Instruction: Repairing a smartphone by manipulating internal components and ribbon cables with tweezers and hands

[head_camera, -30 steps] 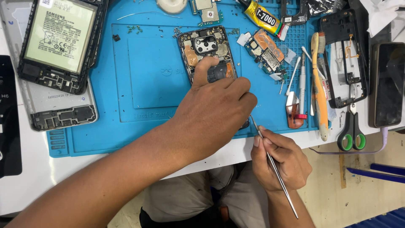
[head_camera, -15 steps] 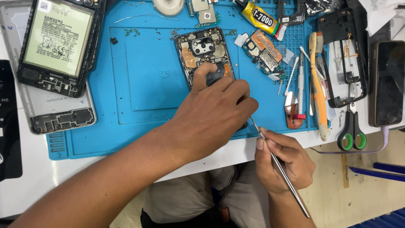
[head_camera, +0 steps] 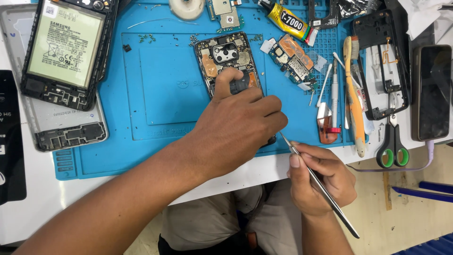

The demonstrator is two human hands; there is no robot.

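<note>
The left hand (head_camera: 236, 134) lies at the centre of the frame, palm down on the lower part of an opened phone (head_camera: 229, 59); its fingers are curled together and its thumb presses a small dark part (head_camera: 239, 85) against the phone's exposed interior; the phone lies flat on a blue mat (head_camera: 155, 94), upper centre of the frame, with its camera module and boards uncovered

The right hand (head_camera: 321, 179) is at the lower right of centre, just off the front edge of the white surface (head_camera: 28, 208); its fingers are clamped on metal tweezers (head_camera: 318, 184), held like a pen; the tweezer tip points up and left, ending just beside the left hand's knuckles near the phone's lower corner; whether the tip touches the phone cannot be told

At the upper left, a second opened phone (head_camera: 66, 52) with its battery showing lies half on the mat, over a grey back cover (head_camera: 71, 130); right of the central phone lie a loose circuit board (head_camera: 292, 59), a glue tube (head_camera: 289, 20), a toothbrush (head_camera: 354, 99) and a black frame (head_camera: 380, 63); scissors (head_camera: 391, 141) with green-lined handles lie at the right edge of the surface, near a dark phone (head_camera: 432, 92); a roll of tape (head_camera: 186, 7) sits at the top edge
</note>
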